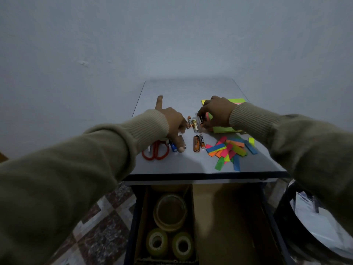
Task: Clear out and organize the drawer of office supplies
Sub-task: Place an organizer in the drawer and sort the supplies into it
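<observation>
Right grip (pixel 214 113) seemingly curls round a battery (pixel 201 119); left hand (pixel 172 121) spreads, fingertip on tabletop (pixel 183 92).

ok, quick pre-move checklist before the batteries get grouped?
1. Right hand has a battery in its fingers: ok.
2. Left hand free to help: cannot tell, its thumb rests by the blue battery.
3. Loose batteries in reach: ok, orange pair lies mid-table.
4. Scissors clear of the batteries: not ok, right beside the blue one.
5. Paper strips kept apart: ok, piled right.
6. Drawer open with space: ok, tape rolls fill only its left compartment.
</observation>
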